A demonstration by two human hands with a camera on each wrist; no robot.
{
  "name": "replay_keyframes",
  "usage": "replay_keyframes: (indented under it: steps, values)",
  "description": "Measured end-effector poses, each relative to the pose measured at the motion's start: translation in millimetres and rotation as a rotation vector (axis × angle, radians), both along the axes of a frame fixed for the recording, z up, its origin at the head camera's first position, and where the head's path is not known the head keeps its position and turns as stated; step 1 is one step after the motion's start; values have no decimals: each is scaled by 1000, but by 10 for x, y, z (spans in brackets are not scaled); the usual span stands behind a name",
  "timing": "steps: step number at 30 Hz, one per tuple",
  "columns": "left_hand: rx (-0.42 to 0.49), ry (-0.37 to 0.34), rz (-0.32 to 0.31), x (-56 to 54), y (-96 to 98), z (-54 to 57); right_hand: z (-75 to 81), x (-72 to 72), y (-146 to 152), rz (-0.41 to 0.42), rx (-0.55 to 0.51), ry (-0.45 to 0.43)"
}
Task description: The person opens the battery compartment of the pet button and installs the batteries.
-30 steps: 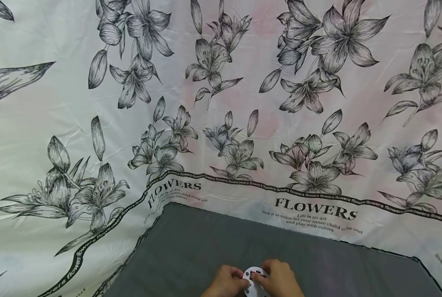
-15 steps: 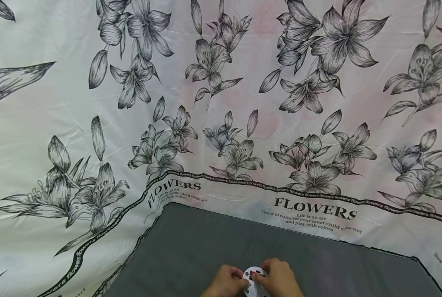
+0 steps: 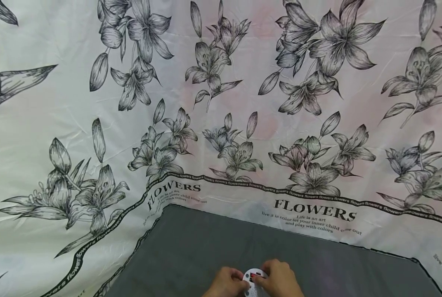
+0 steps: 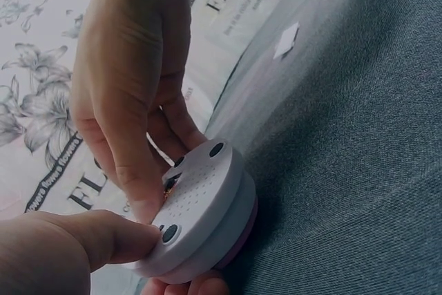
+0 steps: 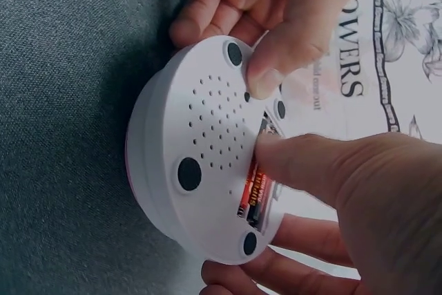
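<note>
A white round battery-powered device (image 5: pixel 214 129) is held tilted just over the grey cloth, its underside facing up. That underside has small perforated holes, dark round feet and an uncovered battery slot. Red-and-black batteries (image 5: pixel 254 195) lie in the slot, partly hidden by a thumb. My left hand (image 3: pixel 227 282) grips one side of the rim, thumb on the underside and fingers beneath. On the opposite side my right hand (image 3: pixel 282 278) holds the rim with its fingers, while its thumb (image 5: pixel 290 157) presses on the batteries. A pinkish edge shows at the device's lower face in the left wrist view.
Dark grey cloth (image 3: pixel 206 239) covers the surface under the hands. White fabric (image 3: pixel 235 90) printed with lilies and "FLOWERS" lettering rises behind and to the left. A small white square piece (image 4: pixel 286 41) lies on the grey cloth.
Red of a battery shows in the slot, where one second ago it looked mostly dark. Both hands keep nearly the same place on the device. The head view has shifted very slightly.
</note>
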State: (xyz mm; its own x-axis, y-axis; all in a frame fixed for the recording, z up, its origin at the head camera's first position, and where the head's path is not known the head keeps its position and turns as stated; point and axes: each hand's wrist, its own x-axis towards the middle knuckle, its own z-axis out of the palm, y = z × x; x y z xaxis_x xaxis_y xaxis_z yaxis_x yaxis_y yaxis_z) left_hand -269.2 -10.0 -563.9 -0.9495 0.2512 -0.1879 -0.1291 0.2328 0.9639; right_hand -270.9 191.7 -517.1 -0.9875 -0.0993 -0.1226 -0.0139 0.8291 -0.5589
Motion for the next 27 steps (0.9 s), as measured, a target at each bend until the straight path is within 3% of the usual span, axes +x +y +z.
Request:
replay_keyframes:
  steps: [8,16,27]
  values:
    - [-25,-68,-6,-26,-3,2,155,17,185,-29,22,21]
    - [-12,-77,9,-18,15,-3,222,11,443,-40,72,97]
    - [-4,-99,25,31,28,14,263,103,903,-68,128,101]
